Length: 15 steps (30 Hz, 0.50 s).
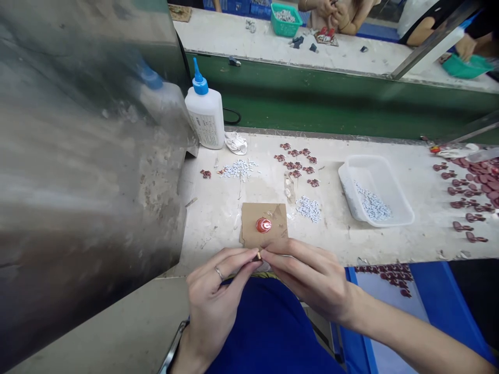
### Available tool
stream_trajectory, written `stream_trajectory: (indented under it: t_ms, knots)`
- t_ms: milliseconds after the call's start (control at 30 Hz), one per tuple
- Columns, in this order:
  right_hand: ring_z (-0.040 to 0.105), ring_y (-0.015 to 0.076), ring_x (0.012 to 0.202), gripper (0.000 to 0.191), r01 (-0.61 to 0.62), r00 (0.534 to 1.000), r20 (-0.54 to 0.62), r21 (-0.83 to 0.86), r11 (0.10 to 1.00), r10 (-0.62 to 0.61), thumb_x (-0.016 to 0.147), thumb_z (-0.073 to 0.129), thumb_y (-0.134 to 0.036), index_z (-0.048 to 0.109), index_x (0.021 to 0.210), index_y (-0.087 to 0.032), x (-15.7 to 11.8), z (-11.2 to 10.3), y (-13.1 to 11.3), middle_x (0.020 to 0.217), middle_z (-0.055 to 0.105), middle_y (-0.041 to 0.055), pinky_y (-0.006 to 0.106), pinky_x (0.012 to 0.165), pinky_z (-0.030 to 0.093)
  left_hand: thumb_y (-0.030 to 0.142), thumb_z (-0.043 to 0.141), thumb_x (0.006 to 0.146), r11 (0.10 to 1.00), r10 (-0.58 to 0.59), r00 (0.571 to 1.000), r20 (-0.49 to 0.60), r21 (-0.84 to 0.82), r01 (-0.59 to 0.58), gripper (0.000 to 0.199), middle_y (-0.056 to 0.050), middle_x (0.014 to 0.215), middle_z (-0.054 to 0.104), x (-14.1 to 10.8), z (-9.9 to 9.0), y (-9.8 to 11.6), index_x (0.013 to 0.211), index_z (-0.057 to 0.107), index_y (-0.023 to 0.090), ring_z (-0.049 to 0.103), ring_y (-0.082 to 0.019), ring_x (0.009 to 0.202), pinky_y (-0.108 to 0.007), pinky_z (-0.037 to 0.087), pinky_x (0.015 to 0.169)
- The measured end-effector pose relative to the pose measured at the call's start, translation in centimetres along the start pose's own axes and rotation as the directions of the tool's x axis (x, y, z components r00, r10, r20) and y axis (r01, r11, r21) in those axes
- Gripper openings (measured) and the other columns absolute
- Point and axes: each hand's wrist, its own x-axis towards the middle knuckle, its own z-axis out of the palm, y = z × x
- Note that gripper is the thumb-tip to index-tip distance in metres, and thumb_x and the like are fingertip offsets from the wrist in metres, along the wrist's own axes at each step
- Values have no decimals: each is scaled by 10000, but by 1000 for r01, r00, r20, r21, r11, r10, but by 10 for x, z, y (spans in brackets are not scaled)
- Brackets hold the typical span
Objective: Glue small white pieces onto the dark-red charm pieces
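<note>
My left hand (220, 291) and my right hand (312, 272) meet at the table's front edge, fingertips pinched on a small dark piece with a pale tan spot (259, 255). Most of that piece is hidden by the fingers. Just beyond them lies a brown cardboard square (253, 212) with a shiny red oval (263, 225) on it. Small white-and-blue bits form one pile (309, 209) right of the cardboard and another (239, 169) farther back on the left. Several small dark red figures (295, 166) lie behind the cardboard.
A white glue bottle (206, 117) with a blue nozzle stands at the back left, beside a metal housing (97, 145). To the right are a white plastic tub (393, 189) and many dark red pieces (477, 176). People work at the opposite bench (234, 34).
</note>
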Motion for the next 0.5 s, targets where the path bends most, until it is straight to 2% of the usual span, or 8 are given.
stream_trajectory:
  t_ms: [100, 167, 233, 333, 500]
  knots:
    - [740, 182, 907, 362, -67, 998, -18, 40, 997, 68, 962, 638, -22, 643, 1277, -199, 0, -3, -2, 1042, 736, 99, 307, 755, 666, 36, 764, 857, 1000, -9, 1000, -18, -22, 9, 309, 74, 1025, 782, 3, 1, 3, 1053, 752, 275, 750, -68, 900, -152, 627, 877]
    - [735, 198, 948, 436, -180, 982, -27, 152, 972, 186, 953, 679, -84, 616, 1351, -250, 0, -4, -4, 1091, 722, 89, 334, 779, 671, 53, 771, 857, 999, -14, 1000, -25, -42, 13, 330, 78, 1041, 784, 2, 0, 5, 1083, 747, 292, 756, -72, 907, -153, 632, 876]
    - [728, 213, 994, 466, -313, 943, -3, 323, 893, 332, 942, 722, -152, 609, 1372, -294, 1, -5, -6, 1114, 717, 72, 368, 830, 677, 75, 778, 859, 998, -24, 999, -25, -53, 22, 334, 80, 1049, 787, -1, -2, 7, 1098, 747, 307, 763, -79, 916, -153, 635, 876]
    - [731, 196, 997, 349, -432, 890, 105, 505, 747, 443, 943, 745, -193, 684, 1268, -304, 4, -5, -6, 1086, 739, 41, 355, 866, 672, 108, 781, 869, 997, -55, 998, -16, -47, 54, 337, 86, 1045, 791, -4, -5, 8, 1122, 745, 327, 768, -74, 909, -137, 627, 894]
    - [735, 164, 916, 140, -505, 850, 228, 609, 611, 476, 931, 766, -219, 764, 1068, -248, 13, 0, -6, 989, 745, 28, 325, 853, 668, 127, 772, 881, 998, -66, 998, -11, 7, 66, 314, 89, 997, 786, -6, -6, 7, 1132, 715, 307, 769, -74, 868, -128, 631, 855]
